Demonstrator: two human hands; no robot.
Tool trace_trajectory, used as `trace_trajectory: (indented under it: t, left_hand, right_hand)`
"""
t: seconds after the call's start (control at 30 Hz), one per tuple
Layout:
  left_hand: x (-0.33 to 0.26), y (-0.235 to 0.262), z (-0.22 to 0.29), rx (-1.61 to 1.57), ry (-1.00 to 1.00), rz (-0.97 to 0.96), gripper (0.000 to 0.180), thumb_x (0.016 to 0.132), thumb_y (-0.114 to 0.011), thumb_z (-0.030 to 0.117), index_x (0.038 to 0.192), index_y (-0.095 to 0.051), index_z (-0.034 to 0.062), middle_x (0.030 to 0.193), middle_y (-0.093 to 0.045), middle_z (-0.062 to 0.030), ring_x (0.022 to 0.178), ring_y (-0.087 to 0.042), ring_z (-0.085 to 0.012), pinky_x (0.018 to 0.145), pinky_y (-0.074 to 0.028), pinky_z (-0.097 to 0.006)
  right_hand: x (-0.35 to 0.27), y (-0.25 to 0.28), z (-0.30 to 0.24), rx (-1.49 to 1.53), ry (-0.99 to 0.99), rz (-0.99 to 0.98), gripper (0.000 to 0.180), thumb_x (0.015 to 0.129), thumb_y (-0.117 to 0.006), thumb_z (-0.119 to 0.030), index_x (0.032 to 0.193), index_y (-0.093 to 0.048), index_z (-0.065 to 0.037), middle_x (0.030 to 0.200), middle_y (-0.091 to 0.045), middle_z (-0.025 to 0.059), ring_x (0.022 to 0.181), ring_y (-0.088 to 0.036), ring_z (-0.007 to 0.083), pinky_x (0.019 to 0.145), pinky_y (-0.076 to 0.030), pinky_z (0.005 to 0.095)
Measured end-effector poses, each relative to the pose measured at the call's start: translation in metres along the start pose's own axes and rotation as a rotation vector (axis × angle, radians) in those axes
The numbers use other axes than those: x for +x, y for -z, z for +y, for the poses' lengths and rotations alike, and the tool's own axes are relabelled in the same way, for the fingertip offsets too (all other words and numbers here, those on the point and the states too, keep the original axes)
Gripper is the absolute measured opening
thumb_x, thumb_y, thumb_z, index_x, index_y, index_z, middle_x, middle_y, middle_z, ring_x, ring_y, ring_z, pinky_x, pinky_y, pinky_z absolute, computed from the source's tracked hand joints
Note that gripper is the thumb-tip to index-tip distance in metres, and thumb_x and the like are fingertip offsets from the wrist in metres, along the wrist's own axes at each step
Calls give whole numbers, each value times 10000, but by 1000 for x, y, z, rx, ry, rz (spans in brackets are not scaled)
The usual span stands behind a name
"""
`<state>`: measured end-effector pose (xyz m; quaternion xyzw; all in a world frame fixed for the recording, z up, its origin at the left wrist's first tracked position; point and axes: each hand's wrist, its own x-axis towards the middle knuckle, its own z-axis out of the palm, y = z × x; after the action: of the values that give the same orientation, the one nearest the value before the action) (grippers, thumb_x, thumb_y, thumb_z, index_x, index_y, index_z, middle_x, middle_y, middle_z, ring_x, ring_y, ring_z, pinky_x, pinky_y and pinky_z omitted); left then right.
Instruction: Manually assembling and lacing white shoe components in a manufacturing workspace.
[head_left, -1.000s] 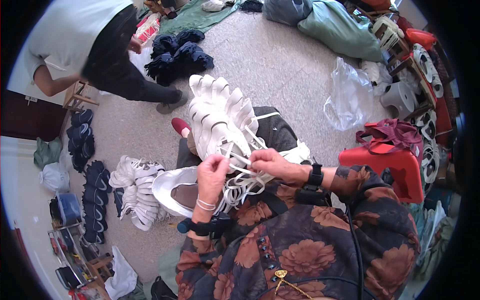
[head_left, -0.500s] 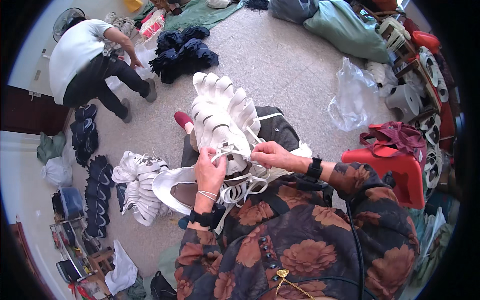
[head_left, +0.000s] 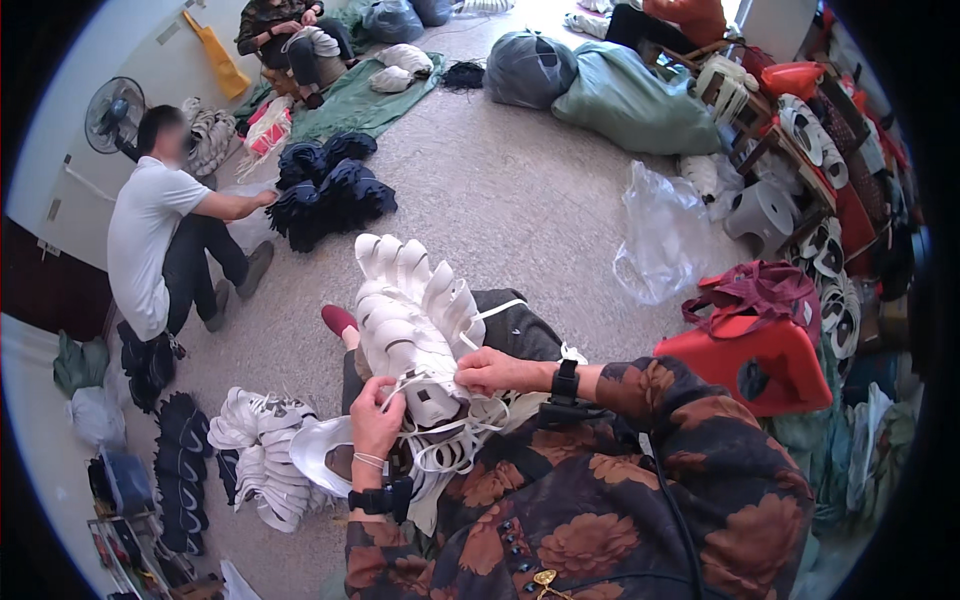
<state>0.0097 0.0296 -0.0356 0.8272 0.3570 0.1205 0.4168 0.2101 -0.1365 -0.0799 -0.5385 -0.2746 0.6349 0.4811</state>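
Note:
A stack of white shoe uppers (head_left: 412, 305) rests on my lap, fanned out away from me. White straps (head_left: 450, 440) hang in loops at its near end. My left hand (head_left: 377, 420) pinches a strap at the stack's near left side. My right hand (head_left: 497, 371) grips another strap at the near right side, close to the left hand. Both wrists wear dark bands. One white upper (head_left: 318, 452) lies beside my left hand.
A pile of white uppers (head_left: 255, 450) lies on the floor to my left, dark ones (head_left: 182, 470) beyond. A person in a white shirt (head_left: 150, 240) crouches by dark uppers (head_left: 330, 190). A red stool (head_left: 760, 350), clear bag (head_left: 660, 235) and sacks (head_left: 620, 95) stand right.
The view has tilted upward, showing more of the room. The person in white has gone from standing bent over to crouching at the left. My hands stay on the straps.

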Motion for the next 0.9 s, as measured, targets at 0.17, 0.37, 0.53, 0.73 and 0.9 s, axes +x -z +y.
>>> trace_trajectory:
  t: [0.17, 0.37, 0.53, 0.73, 0.9]
  left_hand:
    - [-1, 6, 5, 11, 7, -35, 235, 818, -736, 155, 987, -653, 15, 601, -534, -35, 540, -484, -118, 527, -419, -308]
    - [-40, 62, 12, -132, 35, -121, 203, 876, -716, 117, 1023, -648, -6, 678, -559, 32, 598, -458, -36, 528, -377, -232]
    - [-72, 112, 13, -35, 104, -83, 170, 911, -672, 116, 984, -707, -33, 752, -663, -22, 683, -555, -64, 610, -441, -232]
    - [-89, 144, -7, 109, 145, 29, 187, 921, -640, 117, 917, -718, -53, 748, -687, -63, 675, -577, -103, 614, -444, -268]
    - [-93, 125, -9, 659, -117, 188, 126, 868, -633, 71, 932, -679, -28, 883, -617, -154, 783, -613, -286, 702, -477, -376]
  right_hand:
    - [-15, 29, -5, 67, 25, -103, 275, 986, -587, -248, 782, -630, -68, 711, -597, -26, 614, -550, 57, 581, -443, 210]
    - [-74, 85, -32, 575, 177, 115, 292, 1010, -517, -213, 822, -655, -38, 1129, -695, 161, 1093, -647, 241, 970, -509, 411]
    - [-120, 136, -29, 871, 474, 216, 379, 1022, -508, -255, 669, -508, -116, 1075, -688, 120, 1064, -632, 234, 1064, -426, 462]
    - [-157, 219, -2, 1028, 697, 162, 364, 1027, -511, -270, 705, -556, -107, 824, -610, 48, 869, -634, 205, 1022, -474, 451]
    - [-177, 271, 24, 974, 596, 529, 320, 1018, -533, -295, 783, -594, -87, 815, -631, 64, 848, -635, 207, 930, -527, 425]
